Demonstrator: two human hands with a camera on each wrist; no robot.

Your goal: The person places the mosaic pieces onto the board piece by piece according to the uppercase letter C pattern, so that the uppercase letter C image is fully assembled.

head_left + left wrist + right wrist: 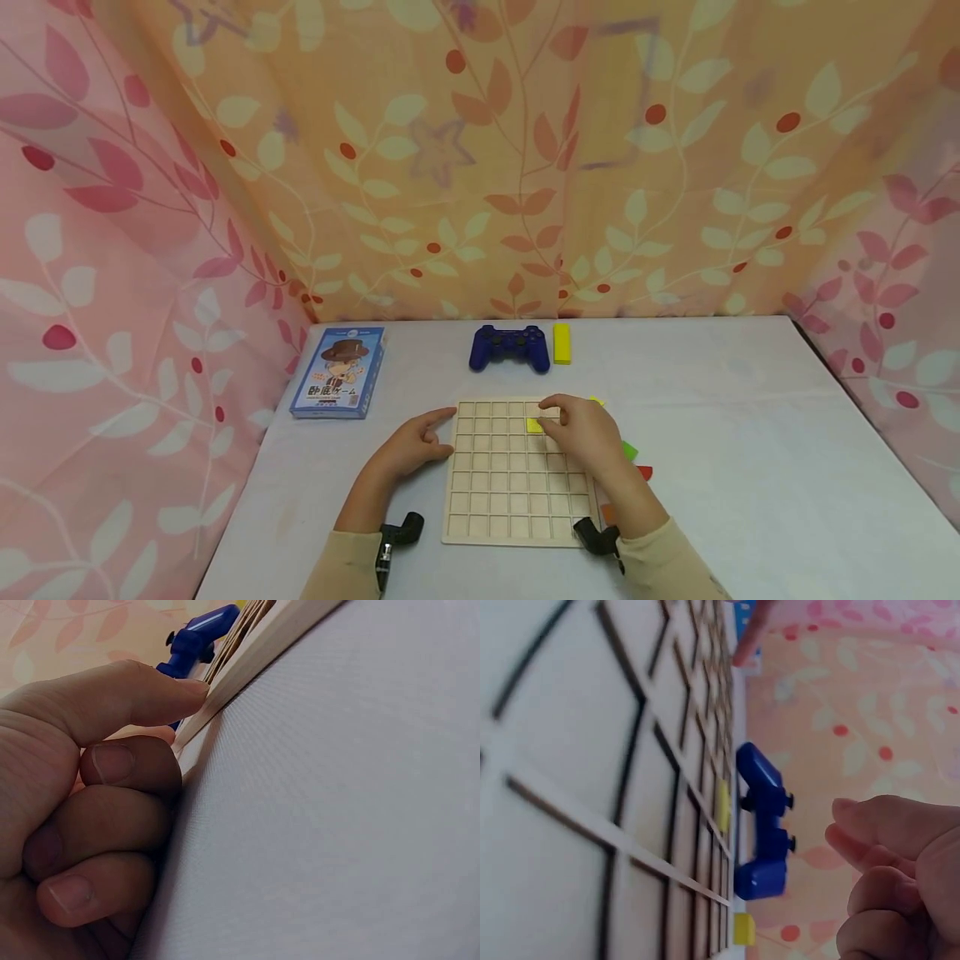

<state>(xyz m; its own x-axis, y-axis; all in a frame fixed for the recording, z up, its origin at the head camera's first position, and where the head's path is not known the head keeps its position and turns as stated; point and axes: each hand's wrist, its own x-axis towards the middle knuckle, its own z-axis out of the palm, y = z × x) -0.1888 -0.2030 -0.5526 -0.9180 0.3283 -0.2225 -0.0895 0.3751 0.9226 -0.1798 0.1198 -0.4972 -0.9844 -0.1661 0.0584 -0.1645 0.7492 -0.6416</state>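
A pale wooden grid board (480,482) lies on the table between both hands. The left hand (411,444) touches its left edge with index fingertip and thumb, its other fingers curled in, as the left wrist view shows. Over the board's upper right part is the right hand (588,433), thumb and index finger apart with nothing visible between them. A yellow square tile (534,426) lies on the grid right by the thumb tip. In the right wrist view, that yellow tile (722,804) sits on the grid, away from the fingers.
Behind the board lie a blue game controller (510,347) and a yellow block (562,343). A blue card-game box (339,372) stands back left. Right of the board, green (630,451), red (645,472) and orange (608,513) pieces are partly hidden by the right arm.
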